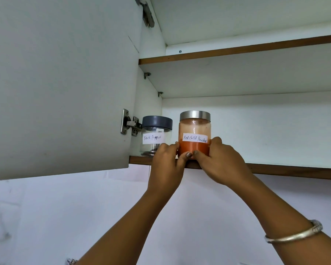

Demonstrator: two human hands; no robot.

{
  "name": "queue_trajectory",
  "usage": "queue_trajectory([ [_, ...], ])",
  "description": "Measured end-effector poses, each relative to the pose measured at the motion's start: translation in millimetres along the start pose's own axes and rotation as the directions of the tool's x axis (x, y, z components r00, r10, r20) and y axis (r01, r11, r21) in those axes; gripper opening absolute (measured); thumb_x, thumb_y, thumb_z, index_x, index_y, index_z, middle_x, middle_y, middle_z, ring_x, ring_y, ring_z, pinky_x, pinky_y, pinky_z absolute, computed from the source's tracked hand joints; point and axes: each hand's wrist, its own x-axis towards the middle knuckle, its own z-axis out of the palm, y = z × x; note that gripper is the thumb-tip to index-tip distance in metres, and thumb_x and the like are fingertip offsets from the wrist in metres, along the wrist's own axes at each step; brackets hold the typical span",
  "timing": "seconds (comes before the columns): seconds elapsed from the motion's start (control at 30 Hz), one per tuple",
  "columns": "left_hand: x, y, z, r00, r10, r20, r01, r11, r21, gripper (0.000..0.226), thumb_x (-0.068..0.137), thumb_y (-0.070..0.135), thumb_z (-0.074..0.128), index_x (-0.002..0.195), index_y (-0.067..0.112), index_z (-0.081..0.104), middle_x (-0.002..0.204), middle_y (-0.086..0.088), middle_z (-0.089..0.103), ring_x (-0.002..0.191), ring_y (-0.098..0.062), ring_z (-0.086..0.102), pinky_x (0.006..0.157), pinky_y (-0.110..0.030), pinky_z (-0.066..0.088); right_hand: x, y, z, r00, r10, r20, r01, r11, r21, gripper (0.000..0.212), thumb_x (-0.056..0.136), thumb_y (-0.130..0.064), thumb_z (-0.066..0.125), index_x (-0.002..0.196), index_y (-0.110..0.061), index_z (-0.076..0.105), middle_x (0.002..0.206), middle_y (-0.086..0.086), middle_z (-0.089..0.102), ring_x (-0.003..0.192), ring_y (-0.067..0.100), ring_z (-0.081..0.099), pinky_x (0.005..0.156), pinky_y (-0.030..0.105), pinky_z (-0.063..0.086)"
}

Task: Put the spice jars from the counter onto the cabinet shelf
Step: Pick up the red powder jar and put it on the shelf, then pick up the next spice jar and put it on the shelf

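A clear jar of red chilli powder (pixel 195 131) with a silver lid and a white handwritten label stands at the front of the lower cabinet shelf (pixel 287 170). My left hand (pixel 165 165) grips its lower left side and my right hand (pixel 221 163) grips its lower right side, thumbs meeting at the front. Just to the left stands a black pepper jar (pixel 156 132) with a dark grey lid and a white label, close to the chilli jar but apart from it. My left hand hides part of its base.
The open white cabinet door (pixel 61 83) hangs at the left with a metal hinge (pixel 130 123) beside the pepper jar. An upper shelf (pixel 237 49) sits above. The lower shelf stretches to the right of the jars. A white wall lies below the cabinet.
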Motion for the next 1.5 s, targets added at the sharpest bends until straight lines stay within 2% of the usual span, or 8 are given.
queue_trajectory([
  [0.2, 1.1, -5.2, 3.3, 0.998, -0.028, -0.058, 0.032, 0.997, 0.064, 0.025, 0.092, 0.028, 0.056, 0.107, 0.010, 0.064, 0.097, -0.006, 0.061, 0.082, -0.013, 0.052, 0.068, -0.018, 0.035, -4.5, -8.5, 13.7, 0.997, -0.043, -0.059, 0.025, 0.963, -0.270, 0.042, 0.093, -0.056, 0.032, 0.100, -0.016, 0.045, 0.084, 0.000, 0.051, 0.075, 0.020, 0.051, 0.077, 0.035, 0.042],
  [0.63, -4.9, -0.8, 0.0, 0.995, -0.102, 0.012, 0.102, 0.994, 0.031, 0.034, 0.093, 0.020, 0.052, 0.127, 0.013, 0.050, 0.115, -0.006, 0.057, 0.101, -0.016, 0.053, 0.081, -0.017, 0.037, -6.4, -10.0, 26.6, 0.999, -0.014, -0.050, -0.004, 0.939, -0.345, 0.064, 0.089, -0.063, 0.031, 0.125, -0.012, 0.044, 0.113, 0.006, 0.062, 0.102, 0.026, 0.057, 0.088, 0.040, 0.039],
  [0.73, -13.5, 4.5, -4.4, 0.987, -0.124, 0.101, 0.125, 0.992, -0.002, 0.046, 0.091, 0.015, 0.056, 0.134, 0.015, 0.040, 0.126, -0.005, 0.049, 0.111, -0.019, 0.053, 0.093, -0.024, 0.042, -11.0, -4.0, 31.6, 0.999, -0.036, -0.030, 0.022, 0.921, -0.390, 0.088, 0.087, -0.066, 0.035, 0.147, -0.007, 0.012, 0.148, 0.015, 0.035, 0.132, 0.033, 0.039, 0.108, 0.046, 0.028],
  [0.83, -33.6, 9.8, -8.0, 0.967, -0.076, 0.245, 0.057, 0.995, 0.084, 0.067, 0.090, 0.015, 0.057, 0.145, 0.015, 0.019, 0.148, -0.007, 0.029, 0.134, -0.022, 0.036, 0.108, -0.030, 0.034, -25.8, -2.1, 34.2, 0.997, -0.083, -0.009, 0.070, 0.886, -0.458, 0.097, 0.084, -0.064, 0.044, 0.149, -0.010, -0.005, 0.158, 0.018, 0.004, 0.144, 0.037, 0.007, 0.115, 0.050, 0.005],
  [0.93, -55.3, 12.1, -15.6, 0.924, -0.049, 0.378, -0.019, 0.985, 0.174, 0.082, 0.090, 0.017, 0.058, 0.149, 0.017, 0.002, 0.159, -0.003, -0.001, 0.145, -0.022, 0.014, 0.114, -0.033, 0.024, -50.9, -7.7, 38.8, 0.990, -0.129, 0.050, 0.137, 0.871, -0.472, 0.099, 0.082, -0.054, 0.057, 0.149, -0.022, -0.009, 0.158, 0.015, -0.007, 0.144, 0.039, -0.007, 0.112, 0.059, 0.005],
  [1.03, -78.1, 13.6, -27.7, 0.880, -0.046, 0.472, -0.047, 0.982, 0.183, 0.087, 0.089, 0.020, 0.059, 0.149, 0.022, -0.003, 0.159, 0.001, -0.009, 0.146, -0.022, 0.009, 0.114, -0.033, 0.022, -83.2, -14.3, 42.9, 0.980, -0.107, 0.170, 0.172, 0.887, -0.429, 0.099, 0.083, -0.044, 0.062, 0.148, -0.026, -0.010, 0.157, 0.010, -0.016, 0.143, 0.038, -0.014, 0.111, 0.060, 0.012],
  [1.27, -165.4, 11.0, -59.5, 0.749, -0.108, 0.654, -0.024, 0.981, 0.190, 0.087, 0.087, 0.022, 0.056, 0.149, 0.022, -0.005, 0.159, 0.000, -0.008, 0.146, -0.021, 0.001, 0.116, -0.034, 0.015, -184.2, -17.8, 48.1, 0.924, -0.034, 0.381, 0.170, 0.929, -0.329, 0.094, 0.085, -0.027, 0.059, 0.149, -0.021, -0.010, 0.157, 0.007, -0.019, 0.143, 0.035, -0.016, 0.114, 0.054, 0.012],
  [1.5, -305.3, 22.4, -103.6, 0.495, -0.211, 0.843, 0.107, 0.978, 0.181, 0.087, 0.085, 0.020, 0.056, 0.149, 0.009, -0.001, 0.158, -0.010, 0.000, 0.146, -0.023, -0.004, 0.118, -0.037, 0.010, -330.7, -6.9, 68.5, 0.762, 0.039, 0.647, 0.167, 0.953, -0.254, 0.095, 0.083, -0.046, 0.056, 0.149, -0.021, -0.007, 0.159, 0.008, -0.007, 0.144, 0.037, -0.008, 0.112, 0.055, 0.021],
])
